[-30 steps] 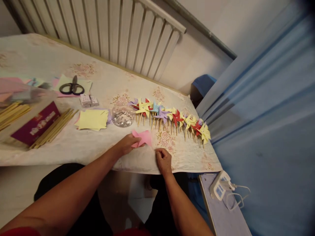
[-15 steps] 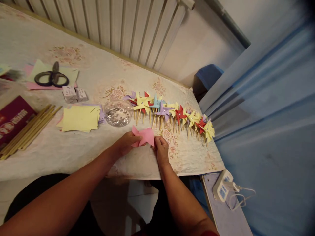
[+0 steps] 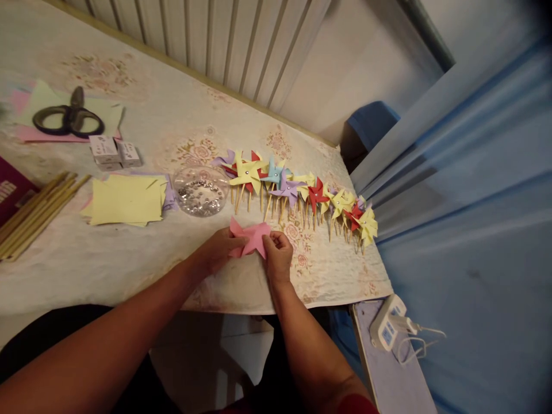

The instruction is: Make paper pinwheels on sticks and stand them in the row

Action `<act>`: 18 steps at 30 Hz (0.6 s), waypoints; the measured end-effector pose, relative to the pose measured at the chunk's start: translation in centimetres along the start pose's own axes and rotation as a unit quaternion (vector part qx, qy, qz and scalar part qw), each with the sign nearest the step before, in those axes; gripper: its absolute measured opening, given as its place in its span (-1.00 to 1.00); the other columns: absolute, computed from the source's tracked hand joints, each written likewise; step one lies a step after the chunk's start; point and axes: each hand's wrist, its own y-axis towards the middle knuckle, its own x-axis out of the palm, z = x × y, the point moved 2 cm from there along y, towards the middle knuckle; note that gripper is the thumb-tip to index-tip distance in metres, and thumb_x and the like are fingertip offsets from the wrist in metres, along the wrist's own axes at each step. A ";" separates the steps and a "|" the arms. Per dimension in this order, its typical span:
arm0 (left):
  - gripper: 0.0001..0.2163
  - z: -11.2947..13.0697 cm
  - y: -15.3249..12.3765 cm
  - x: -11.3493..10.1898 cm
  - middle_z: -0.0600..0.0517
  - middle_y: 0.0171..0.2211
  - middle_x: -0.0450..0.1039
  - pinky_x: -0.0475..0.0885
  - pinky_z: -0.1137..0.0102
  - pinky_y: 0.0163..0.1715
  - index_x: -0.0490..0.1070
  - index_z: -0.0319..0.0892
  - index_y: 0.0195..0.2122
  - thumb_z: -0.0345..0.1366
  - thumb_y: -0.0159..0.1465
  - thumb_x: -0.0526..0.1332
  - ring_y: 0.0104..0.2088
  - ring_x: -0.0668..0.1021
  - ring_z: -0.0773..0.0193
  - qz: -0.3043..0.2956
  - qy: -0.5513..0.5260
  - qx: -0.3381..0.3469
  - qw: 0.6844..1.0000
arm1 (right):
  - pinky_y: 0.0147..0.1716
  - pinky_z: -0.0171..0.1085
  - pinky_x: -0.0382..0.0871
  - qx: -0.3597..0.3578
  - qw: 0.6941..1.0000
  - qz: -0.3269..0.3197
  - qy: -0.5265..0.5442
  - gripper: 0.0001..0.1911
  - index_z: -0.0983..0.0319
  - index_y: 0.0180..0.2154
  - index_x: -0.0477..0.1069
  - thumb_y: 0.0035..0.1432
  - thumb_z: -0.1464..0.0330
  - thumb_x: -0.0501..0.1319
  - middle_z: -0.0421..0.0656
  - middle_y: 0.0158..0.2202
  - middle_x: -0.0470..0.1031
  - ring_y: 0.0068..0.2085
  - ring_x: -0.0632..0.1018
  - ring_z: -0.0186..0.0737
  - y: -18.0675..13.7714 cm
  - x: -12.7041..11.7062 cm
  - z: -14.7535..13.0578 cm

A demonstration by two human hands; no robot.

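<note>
Two bare hands share one piece of thin pink paper with pointed corners (image 3: 253, 237), held above the near edge of a pale cloth with printed flowers (image 3: 241, 287). The left hand (image 3: 221, 251) pinches its left part, thumb on top; the right hand (image 3: 279, 256) pinches its right edge between thumb and bent fingers. Just beyond it, running off to the right, is a row of yellow, red, purple and blue paper pinwheels on thin wooden sticks (image 3: 288, 188).

For good handling, the left grip should probably stay flat and steady near the middle while the right works one point at a time, lightly; paper this thin would likely crease or tear under a hard pull. A round clear dish of small shiny metal pieces (image 3: 202, 192) sits within easy reach, left of the row.

Writing is scarce. At the far left, a deep purple printed packet (image 3: 16, 181) carries pale letters, cut off by the view and not legible. The small white boxes (image 3: 104, 148) bear marks too tiny to read, and so do the blue panels on the white power strip (image 3: 387, 326) at right.
</note>
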 end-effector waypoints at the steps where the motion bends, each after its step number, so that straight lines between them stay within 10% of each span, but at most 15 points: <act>1: -0.87 0.1 -0.1 0.1 0.03 -0.49 0.54 0.30 0.45 -0.45 0.53 -0.27 -0.48 -0.32 -0.04 0.37 -0.50 0.47 0.34 0.002 -0.001 -0.003 1.000 | -0.46 -0.36 0.18 -0.005 1.000 0.007 -0.011 -0.77 0.23 -0.40 0.43 0.00 0.20 0.33 -0.31 -0.51 0.32 -0.47 0.30 -0.36 -0.1 0.0 -0.1; 18: -0.86 -0.3 0.1 0.0 0.05 -0.51 0.51 0.33 0.46 -0.49 0.48 -0.23 -0.49 -0.33 -0.07 0.36 -0.50 0.48 0.32 0.031 0.001 -0.006 0.999 | -0.43 -0.37 0.19 -0.010 1.000 0.021 -0.012 -0.81 0.21 -0.45 0.31 0.02 0.26 0.27 -0.33 -0.51 0.26 -0.46 0.27 -0.38 -1.1 0.5 -0.9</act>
